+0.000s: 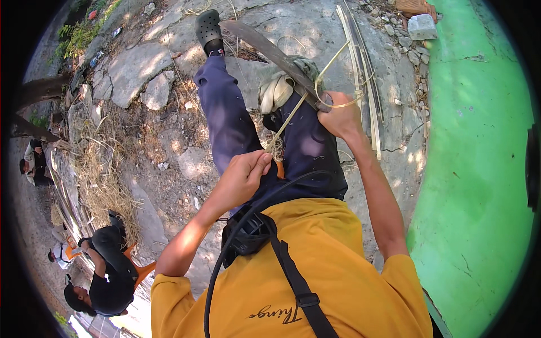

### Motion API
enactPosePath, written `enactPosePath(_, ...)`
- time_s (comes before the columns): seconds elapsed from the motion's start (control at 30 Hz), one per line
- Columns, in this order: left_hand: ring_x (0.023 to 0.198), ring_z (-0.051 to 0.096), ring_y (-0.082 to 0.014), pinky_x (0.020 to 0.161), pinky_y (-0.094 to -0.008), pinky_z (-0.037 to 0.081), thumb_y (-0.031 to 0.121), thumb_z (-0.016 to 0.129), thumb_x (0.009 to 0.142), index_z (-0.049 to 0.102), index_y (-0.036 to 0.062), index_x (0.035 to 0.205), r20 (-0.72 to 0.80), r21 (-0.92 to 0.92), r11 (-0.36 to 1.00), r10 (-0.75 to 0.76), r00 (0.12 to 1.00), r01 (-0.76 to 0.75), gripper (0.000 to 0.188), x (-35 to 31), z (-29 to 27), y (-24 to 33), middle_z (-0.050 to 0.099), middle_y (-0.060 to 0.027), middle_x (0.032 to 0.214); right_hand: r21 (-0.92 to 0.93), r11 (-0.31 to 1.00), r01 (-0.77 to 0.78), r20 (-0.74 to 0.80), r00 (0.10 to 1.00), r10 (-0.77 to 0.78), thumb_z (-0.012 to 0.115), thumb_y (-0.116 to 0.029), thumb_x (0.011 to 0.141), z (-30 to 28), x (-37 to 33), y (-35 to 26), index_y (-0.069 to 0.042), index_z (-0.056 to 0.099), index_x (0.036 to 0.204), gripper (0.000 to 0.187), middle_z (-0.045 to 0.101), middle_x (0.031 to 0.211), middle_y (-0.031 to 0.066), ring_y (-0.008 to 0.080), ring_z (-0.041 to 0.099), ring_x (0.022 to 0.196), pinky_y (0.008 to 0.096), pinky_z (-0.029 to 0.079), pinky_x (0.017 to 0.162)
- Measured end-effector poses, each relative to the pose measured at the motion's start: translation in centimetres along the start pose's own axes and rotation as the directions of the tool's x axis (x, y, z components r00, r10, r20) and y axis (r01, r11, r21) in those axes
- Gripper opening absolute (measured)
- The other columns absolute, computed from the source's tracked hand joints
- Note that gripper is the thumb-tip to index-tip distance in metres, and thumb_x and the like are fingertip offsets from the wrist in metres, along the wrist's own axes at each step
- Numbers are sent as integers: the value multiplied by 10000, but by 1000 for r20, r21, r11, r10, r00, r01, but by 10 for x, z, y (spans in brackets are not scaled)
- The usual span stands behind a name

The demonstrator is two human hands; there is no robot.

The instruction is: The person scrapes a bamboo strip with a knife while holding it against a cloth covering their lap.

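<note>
Strip (291,117), thin and pale, runs from the tightly pinched left hand (245,172) (its gripped end hidden) to the knife (276,54) beside the right hand (342,116), whose curled fist holds the mostly concealed handle (324,102).

Outdoors here, and the grey ground (397,121) runs rough and cracked, broken slabs (132,70) giving way to dirt (169,121)! Sunlight (417,156) falls in scattered patches. Over on the right, a bright green painted surface (473,141) sweeps down the side, loose stones (413,57) by its edge, a pale block (422,27) up top. Lower left, an orange chair (144,271)!
</note>
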State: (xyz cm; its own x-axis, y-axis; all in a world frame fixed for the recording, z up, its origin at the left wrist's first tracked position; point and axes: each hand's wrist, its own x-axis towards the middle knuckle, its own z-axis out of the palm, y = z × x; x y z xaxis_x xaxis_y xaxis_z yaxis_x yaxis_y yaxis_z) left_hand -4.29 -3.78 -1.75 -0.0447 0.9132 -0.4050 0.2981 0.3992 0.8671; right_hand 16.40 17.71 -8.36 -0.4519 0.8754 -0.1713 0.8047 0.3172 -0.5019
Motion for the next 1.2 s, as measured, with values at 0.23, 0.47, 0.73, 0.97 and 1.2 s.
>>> enactPosePath(0.23,586,448,-222,590,-391,397,239,488,1143,523,-6,833,8,3,997,-71,997,71,397,-19,-8,5,453,-129,640,123,991,-44,9,999,43,701,-209,704,-4,-8,1,-115,791,998,321,763,911,229,476,724,906,529,598,827)
enactPosePath(0.47,575,423,-264,605,-403,402,193,490,1130,539,-19,844,-143,94,992,98,985,-85,360,2,1,17,447,-162,644,41,998,36,-70,997,-33,686,-199,711,-4,-19,-27,-100,785,989,312,752,886,244,485,720,889,546,588,817)
enactPosePath(0.73,581,415,-218,581,-386,373,245,489,1142,532,1,829,-94,46,996,-73,993,77,400,-33,2,1,429,-120,633,-58,998,-15,-112,994,8,679,-211,734,-8,-17,-12,-102,802,1070,373,740,962,288,481,705,989,547,579,862)
enactPosePath(0.97,569,448,-269,593,-401,397,195,497,1132,533,-14,836,-103,47,997,65,993,-60,364,8,-3,23,459,-155,643,-25,1000,1,-23,1000,-2,704,-214,710,-2,-20,-16,-116,799,1059,375,761,903,239,491,726,898,542,596,832)
enactPosePath(1.2,566,464,-275,590,-402,393,224,496,1136,551,-3,835,-88,87,986,-133,987,141,381,-24,0,3,476,-155,641,-92,995,37,-242,969,-58,702,-193,701,-9,-21,-17,-125,803,1041,361,760,912,242,481,729,896,551,595,819)
